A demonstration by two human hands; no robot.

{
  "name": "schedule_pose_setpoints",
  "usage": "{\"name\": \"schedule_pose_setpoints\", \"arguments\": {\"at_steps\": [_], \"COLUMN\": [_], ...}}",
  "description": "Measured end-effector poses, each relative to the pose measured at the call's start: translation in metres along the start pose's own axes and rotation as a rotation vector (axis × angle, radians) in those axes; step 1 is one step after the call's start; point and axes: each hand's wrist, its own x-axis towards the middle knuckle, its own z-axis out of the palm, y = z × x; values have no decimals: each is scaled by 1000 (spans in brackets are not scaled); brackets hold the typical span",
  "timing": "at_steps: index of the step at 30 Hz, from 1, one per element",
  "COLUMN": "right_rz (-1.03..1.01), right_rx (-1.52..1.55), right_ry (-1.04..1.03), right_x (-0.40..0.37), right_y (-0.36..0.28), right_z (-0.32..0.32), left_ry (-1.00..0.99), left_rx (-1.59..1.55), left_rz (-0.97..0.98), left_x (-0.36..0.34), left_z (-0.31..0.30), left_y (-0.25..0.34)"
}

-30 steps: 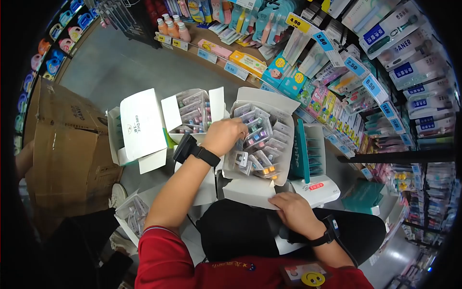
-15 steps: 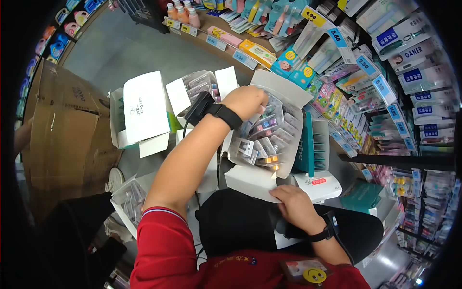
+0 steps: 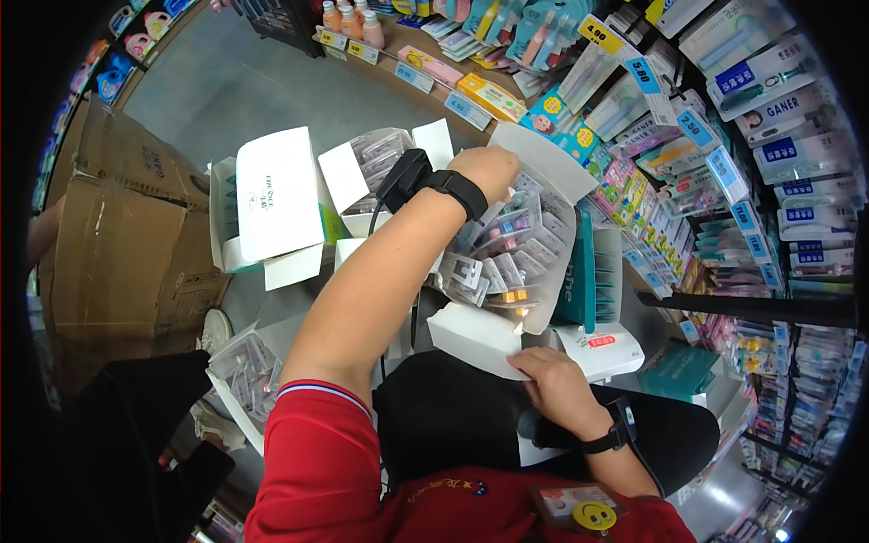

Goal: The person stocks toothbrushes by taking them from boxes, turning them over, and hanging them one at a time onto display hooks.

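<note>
In front of me a white carton [image 3: 566,237] stands open, full of clear blister packs [image 3: 513,237] with small coloured pieces inside. My left hand [image 3: 487,172] is at its far side, over the packs. The fingers curl down, and what they grip is hidden. At the carton's near edge, my right hand [image 3: 554,380] pinches the folded-out white flap [image 3: 472,342] between thumb and fingers. Black straps with devices sit on both wrists.
Other white boxes of packs stand left [image 3: 279,195], behind [image 3: 342,179] and at lower left [image 3: 237,385]. A teal box [image 3: 584,271] is right of the carton. Hanging shelf goods [image 3: 783,149] line the right. A brown cardboard box [image 3: 127,244] and another person's shoe [image 3: 215,330] are left.
My left hand has shifted slightly right and up along the carton's far side. The right hand stays on the flap. The view has tilted a little.
</note>
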Motion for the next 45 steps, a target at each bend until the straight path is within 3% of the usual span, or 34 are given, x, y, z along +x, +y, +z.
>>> {"name": "schedule_pose_setpoints", "arguments": {"at_steps": [6,8,11,12,14,21,28,42,45], "right_rz": [5,-9,-24,-28,-21,-56,-53,-57,-39], "right_rx": [2,26,-1,-5,-19,-63,-15,43,10], "right_ry": [4,2,7,24,-21,75,51,61,82], "right_x": [-1,-3,-9,-11,-12,-12,-10,-9,-10], "right_y": [0,4,7,8,7,9,12,16,17], "right_z": [0,3,11,14,9,18,22,27,33], "left_ry": [1,144,135,226,121,188,-65,404,383], "left_rx": [10,153,78,72,83,319,360,91,91], "left_rz": [-19,83,70,116,84,156,-114,67,25], "left_x": [-2,1,-9,-18,-24,-39,-41,-45,-50], "left_z": [4,18,23,22,22,29,19,49,46], "left_y": [-1,-10,-12,-8,-9,6,40,0,-5]}}
